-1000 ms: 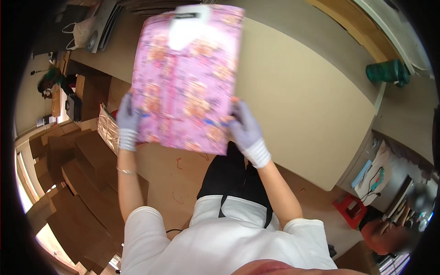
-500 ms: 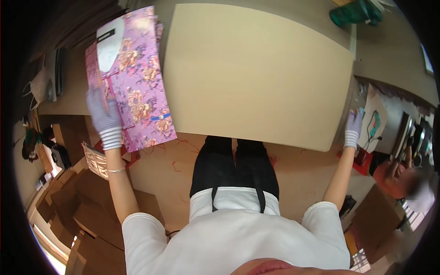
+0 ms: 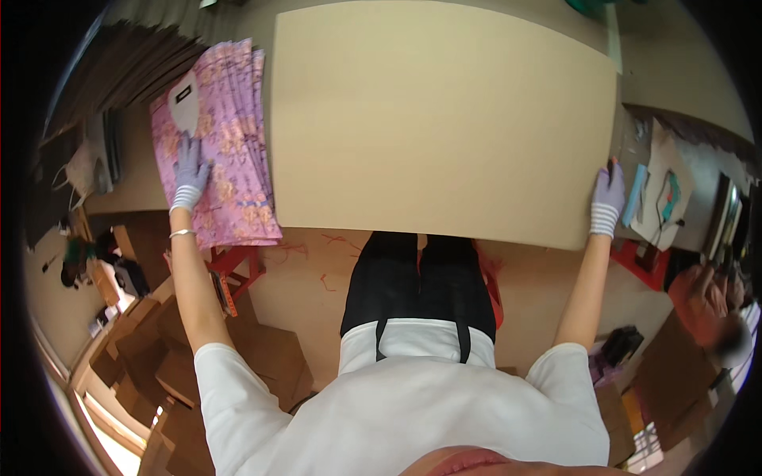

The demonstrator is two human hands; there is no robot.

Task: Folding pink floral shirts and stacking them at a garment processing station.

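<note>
The left hand [image 3: 189,176] (gloved, fingers spread) lay flat on a stack of pink floral packages [image 3: 225,170] just left of the bare tan table [image 3: 444,119]. Well apart, the right hand [image 3: 608,194] rested at the table's right edge, gripping nothing visible.

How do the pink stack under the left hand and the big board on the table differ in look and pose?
The pink stack has a flower pattern; the board is plain tan. The stack is narrow and fanned, several sheets deep; the board is one wide sheet. The left hand lies flat on the stack; the right hand is at the board's right edge. Both lie flat on the table.
</note>
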